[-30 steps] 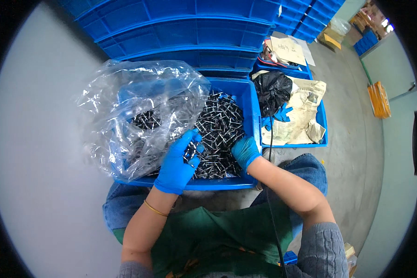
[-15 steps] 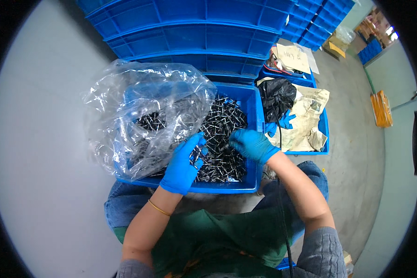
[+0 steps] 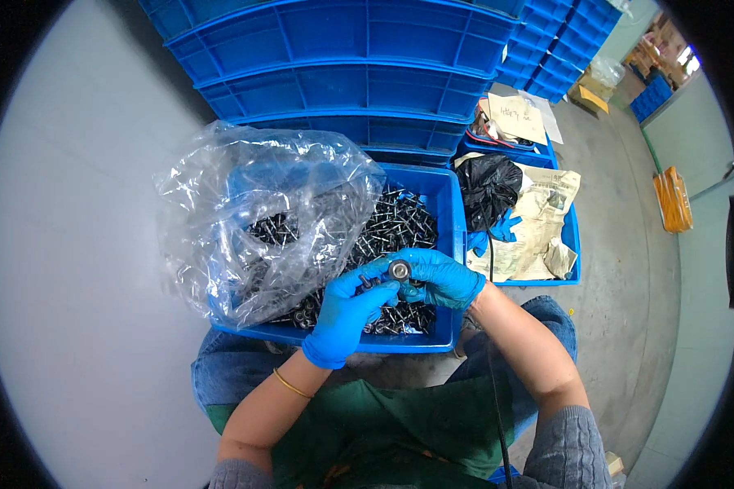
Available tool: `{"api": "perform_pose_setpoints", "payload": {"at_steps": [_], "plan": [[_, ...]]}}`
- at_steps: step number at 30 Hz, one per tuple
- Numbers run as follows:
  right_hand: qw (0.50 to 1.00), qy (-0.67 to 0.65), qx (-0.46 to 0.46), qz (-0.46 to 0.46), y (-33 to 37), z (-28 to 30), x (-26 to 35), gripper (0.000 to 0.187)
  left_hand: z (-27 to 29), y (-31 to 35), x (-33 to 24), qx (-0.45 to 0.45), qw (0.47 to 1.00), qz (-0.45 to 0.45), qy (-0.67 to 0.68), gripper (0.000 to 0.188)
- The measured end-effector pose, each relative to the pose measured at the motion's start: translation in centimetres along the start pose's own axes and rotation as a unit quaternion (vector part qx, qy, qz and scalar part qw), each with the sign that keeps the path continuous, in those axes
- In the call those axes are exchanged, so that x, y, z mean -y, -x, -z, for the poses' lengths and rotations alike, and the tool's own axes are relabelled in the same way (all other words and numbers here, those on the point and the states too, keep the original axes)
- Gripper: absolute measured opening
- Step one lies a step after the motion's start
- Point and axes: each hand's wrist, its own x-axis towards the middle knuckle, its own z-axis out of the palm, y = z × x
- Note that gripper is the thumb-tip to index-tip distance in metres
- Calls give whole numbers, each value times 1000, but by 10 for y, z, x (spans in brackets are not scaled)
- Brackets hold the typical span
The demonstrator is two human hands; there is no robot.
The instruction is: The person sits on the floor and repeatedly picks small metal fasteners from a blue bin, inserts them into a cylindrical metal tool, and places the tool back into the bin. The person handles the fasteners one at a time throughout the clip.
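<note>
Both hands wear blue gloves and meet above the front of a blue plastic bin (image 3: 447, 191). In the bin lie many thin black-and-silver rod-like parts (image 3: 397, 220). My right hand (image 3: 442, 279) is closed around a dark part with a round silver end (image 3: 399, 270), which faces up. My left hand (image 3: 347, 306) is closed, its fingertips against the same round part. A few small dark rod-like parts (image 3: 368, 284) show between the left fingers. A crumpled clear plastic bag (image 3: 277, 175) drapes over the bin's left side and hides some of its contents.
Stacked blue crates (image 3: 326, 85) rise just behind the bin. To the right, another blue bin (image 3: 577, 236) holds brown paper (image 3: 538, 220), a black plastic bag (image 3: 489, 187) and blue gloves (image 3: 506, 228). A black cord (image 3: 495, 367) hangs beside my right forearm.
My hands, apart over the parts before, have come together. The right hand has moved left and lifted a round-ended part into view. The whole view has shifted slightly.
</note>
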Motion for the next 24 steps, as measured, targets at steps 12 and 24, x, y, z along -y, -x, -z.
{"api": "perform_pose_setpoints", "payload": {"at_steps": [12,24], "plan": [[995,-98,34,-7,-3,3,-11,36,-6,-1,3,-36,971,-154,-177,34],[974,147,-129,116,-4,-4,-10,22,-4,-3,-1,-157,983,-92,-16,22]]}}
